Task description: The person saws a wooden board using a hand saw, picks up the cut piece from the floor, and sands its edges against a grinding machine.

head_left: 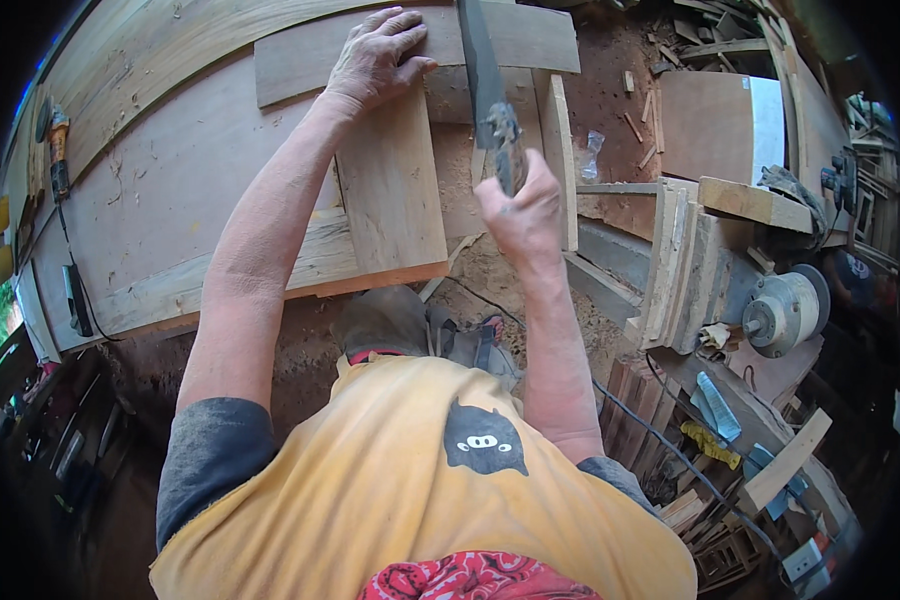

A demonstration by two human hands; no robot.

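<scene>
Clear of plank [395, 190] edge, R hand [522, 212] grips saw [483, 72]

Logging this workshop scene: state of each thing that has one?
Left hand: open, resting on the upper board.
Right hand: closed around the saw's handle.
Saw: held, blade over the upper board; cutting or not, unclear.
Upper board: lying flat.
Orange power tool: lying unheld; on or off, unclear.
Motor: disc fitted; spinning or not, unclear.
Clear plastic: crumpled, on the ground.
</scene>
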